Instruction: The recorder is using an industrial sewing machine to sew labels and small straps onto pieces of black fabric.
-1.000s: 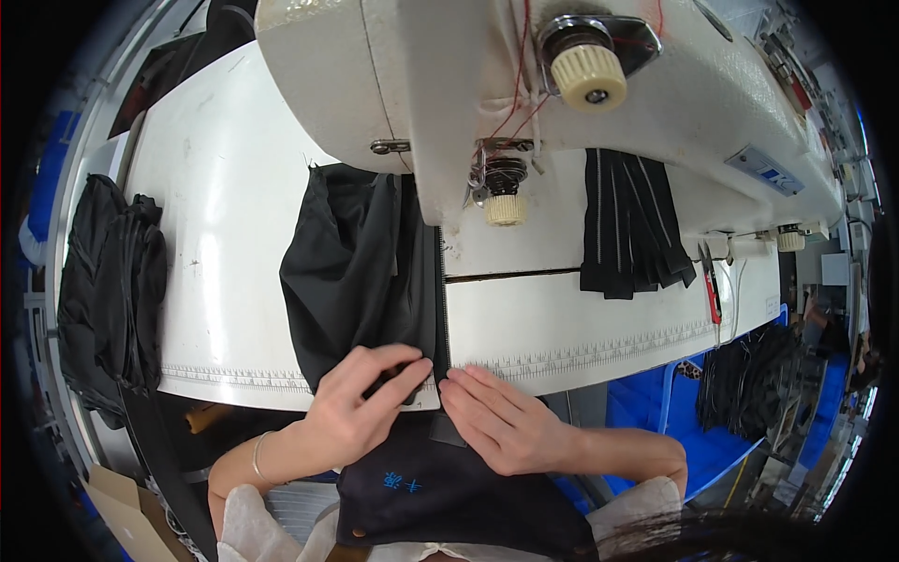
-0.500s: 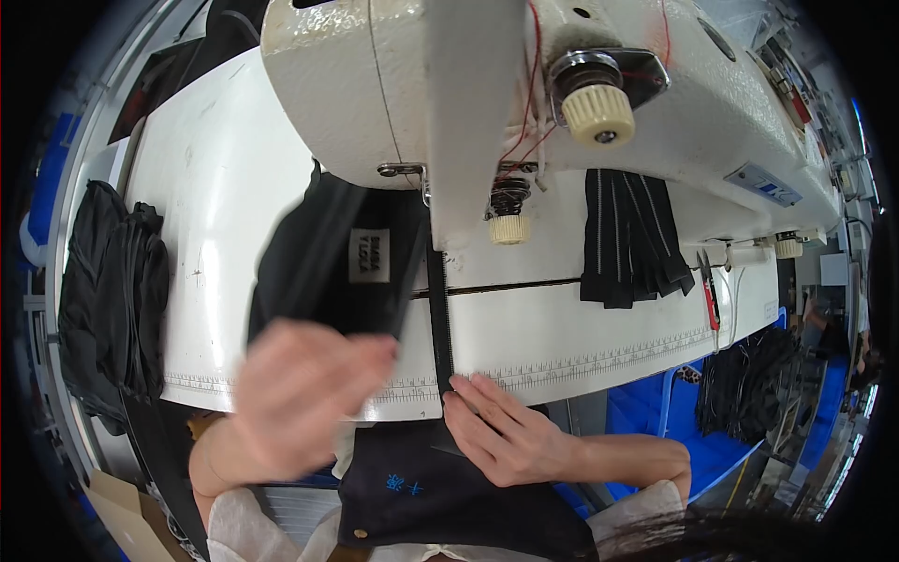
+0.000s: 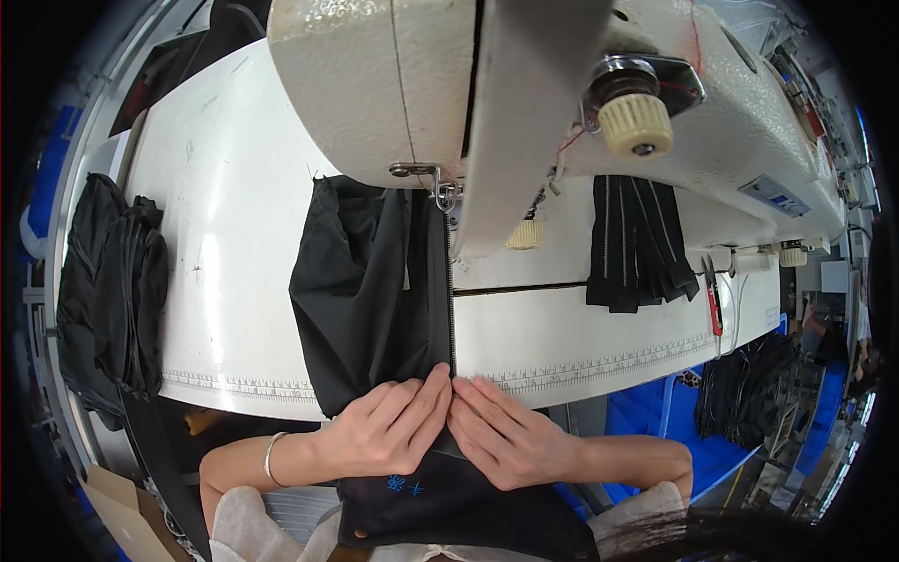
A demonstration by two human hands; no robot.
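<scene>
A black fabric piece (image 3: 361, 290) lies folded over on the white table, its far end under the head of the sewing machine (image 3: 365, 94). Along its right edge runs a black zipper (image 3: 451, 309) with visible teeth, stretching from the machine toward me. My left hand (image 3: 393, 426) pinches the near right corner of the fabric against the zipper. Right beside it, my right hand (image 3: 506, 436) has its fingers closed at the zipper's near end. The fingertips of both hands almost meet at the table's front edge.
Several black zipper strips (image 3: 641, 244) lie under the machine arm, with red-handled snips (image 3: 715, 300) to their right. A pile of black fabric (image 3: 112, 290) sits at the left. More black pieces (image 3: 749, 393) rest by a blue bin (image 3: 655, 421). A ruler strip (image 3: 581, 375) lines the front edge.
My left hand has moved right and down, bringing the fabric edge onto the zipper. The fabric has flopped over, covering most of its pale label. My right hand stays nearly in place.
</scene>
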